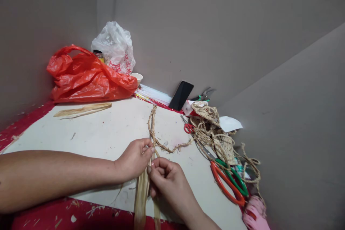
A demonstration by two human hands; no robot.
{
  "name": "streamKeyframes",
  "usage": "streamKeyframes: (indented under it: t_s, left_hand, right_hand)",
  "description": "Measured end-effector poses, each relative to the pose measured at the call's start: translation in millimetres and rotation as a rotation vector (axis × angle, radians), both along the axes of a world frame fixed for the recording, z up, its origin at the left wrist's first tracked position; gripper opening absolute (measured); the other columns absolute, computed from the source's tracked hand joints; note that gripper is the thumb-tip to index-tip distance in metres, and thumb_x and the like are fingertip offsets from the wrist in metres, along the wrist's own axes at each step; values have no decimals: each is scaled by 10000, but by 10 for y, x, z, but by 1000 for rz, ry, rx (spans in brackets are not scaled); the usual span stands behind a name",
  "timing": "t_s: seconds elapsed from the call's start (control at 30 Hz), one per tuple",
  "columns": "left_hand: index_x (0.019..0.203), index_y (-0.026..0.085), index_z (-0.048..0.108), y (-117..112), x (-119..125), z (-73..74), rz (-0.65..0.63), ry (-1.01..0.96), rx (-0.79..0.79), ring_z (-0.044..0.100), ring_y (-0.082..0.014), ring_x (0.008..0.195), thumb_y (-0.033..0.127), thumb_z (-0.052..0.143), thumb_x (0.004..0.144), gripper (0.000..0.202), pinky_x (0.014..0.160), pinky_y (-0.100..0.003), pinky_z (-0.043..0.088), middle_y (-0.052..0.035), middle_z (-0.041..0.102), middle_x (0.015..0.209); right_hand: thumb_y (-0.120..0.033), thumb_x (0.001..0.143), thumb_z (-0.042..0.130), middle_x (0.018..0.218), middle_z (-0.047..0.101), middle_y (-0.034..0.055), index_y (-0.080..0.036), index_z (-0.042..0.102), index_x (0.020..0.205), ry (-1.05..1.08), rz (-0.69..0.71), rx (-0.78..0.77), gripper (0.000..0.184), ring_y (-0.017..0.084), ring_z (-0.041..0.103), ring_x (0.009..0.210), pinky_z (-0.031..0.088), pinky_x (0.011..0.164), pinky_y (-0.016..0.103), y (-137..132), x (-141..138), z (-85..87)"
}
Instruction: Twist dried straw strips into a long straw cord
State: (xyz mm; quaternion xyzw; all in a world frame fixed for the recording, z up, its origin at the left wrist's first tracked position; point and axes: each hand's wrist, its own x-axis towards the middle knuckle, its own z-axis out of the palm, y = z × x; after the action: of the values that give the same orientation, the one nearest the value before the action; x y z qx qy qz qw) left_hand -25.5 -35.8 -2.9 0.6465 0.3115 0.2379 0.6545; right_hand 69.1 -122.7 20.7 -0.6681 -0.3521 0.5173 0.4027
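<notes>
1. Work in hand: twisting flat straw strips (142, 196) into a plaited cord (154, 129). The finished cord runs from the hands toward the far side of the table (102, 133), loops back and ends in a frayed tail to the right. The loose strips hang from the hands over the near edge.
2. Left hand (134, 160): fingers (148, 146) closed in a pinch on the cord, right where the plait ends. Forearm lies flat along the near left of the table, wrist straight.
3. Right hand (168, 179): fingers curled tight round the loose strips just below the pinch, knuckles up, thumb tip touching the left hand. Wrist comes in from the near right corner.
4. Judgement on doing the step well: keep the left pinch firmly on the last crossing so the plait does not slacken; keep the strips flat and evenly tensioned while turning them; work close to the pinch point, as the hands stand now.
5. Risk, judged: dry straw may split if twisted too sharply.
6. Surroundings: red bag (86, 77) and white bag (115, 46) in the far left corner; spare straw (83, 110) lies well apart on the left; scissors (229, 181) and a tangle of woven cord (215, 136) on the right; phone (181, 95) leans against the wall.
</notes>
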Motion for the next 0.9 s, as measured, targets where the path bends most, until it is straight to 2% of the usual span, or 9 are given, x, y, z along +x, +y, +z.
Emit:
streamKeyframes:
  t_s: [0.17, 0.3, 0.37, 0.5, 0.6, 0.67, 0.73, 0.8, 0.9]
  left_hand:
    - [733, 179, 462, -7, 19, -33, -2, -18, -23, 448, -103, 524, 321, 438, 823, 170, 502, -211, 307, 42, 484, 566]
    - [717, 174, 461, 7, 19, -38, 5, -20, 43, 427, -99, 534, 288, 439, 822, 157, 530, -214, 320, 45, 457, 571]
    - [720, 174, 460, 15, 10, -19, 18, 5, 73, 393, -92, 515, 274, 430, 828, 150, 526, -212, 307, 58, 418, 549]
    - [725, 183, 447, 18, -4, 25, 9, 41, 89, 330, -84, 472, 279, 414, 844, 156, 507, -210, 270, 81, 347, 494]
    - [736, 185, 438, 14, 1, 31, 10, 31, 55, 328, -82, 471, 295, 403, 851, 164, 507, -210, 267, 81, 363, 501]
    - [744, 187, 433, 16, 7, 17, 8, 14, 34, 331, -82, 471, 309, 404, 851, 165, 506, -210, 268, 82, 369, 505]
    - [750, 190, 431, 21, 12, -4, -3, -5, 22, 323, -81, 460, 317, 400, 852, 166, 499, -211, 262, 86, 351, 492]
    - [749, 193, 428, 28, 15, -23, -4, -10, 17, 303, -80, 445, 318, 398, 849, 163, 486, -213, 247, 92, 319, 474]
    - [736, 197, 420, 32, 14, -31, 18, 9, 17, 297, -81, 444, 314, 406, 837, 156, 477, -217, 227, 90, 308, 469]
  right_hand:
    - [-356, 729, 569, 426, 393, -86, -198, 422, 622, -51, -8, 79, 240, 75, 400, 347, 277, 370, 180, -1, -45, -80]
    - [-281, 743, 541, 489, 361, -62, -186, 426, 569, -360, 31, 234, 229, 76, 337, 454, 270, 442, 199, 20, 5, -178]
    - [-270, 737, 553, 489, 350, -60, -186, 423, 553, -435, 6, 237, 241, 81, 320, 470, 260, 451, 204, 15, 54, -203]
    - [-359, 798, 552, 516, 452, -47, -191, 461, 668, -182, -50, 179, 230, 101, 417, 463, 327, 468, 210, -73, 146, -136]
    - [-404, 835, 544, 702, 587, 1, -196, 486, 755, 9, -88, 230, 230, 124, 517, 589, 415, 603, 233, -170, 179, -43]
    - [-401, 863, 519, 752, 608, 4, -212, 483, 792, 130, -104, 261, 205, 133, 539, 645, 426, 669, 248, -227, 175, -22]
    - [-406, 889, 475, 648, 583, -16, -228, 466, 814, 267, -116, 278, 194, 134, 537, 612, 424, 643, 249, -279, 165, -40]
    - [-426, 893, 460, 517, 500, -44, -233, 456, 811, 377, -143, 275, 210, 123, 500, 522, 403, 553, 228, -344, 187, -61]
    - [-460, 829, 553, 467, 362, -85, -229, 469, 819, 420, -269, 181, 246, 66, 342, 382, 291, 395, 162, -523, 389, 9]
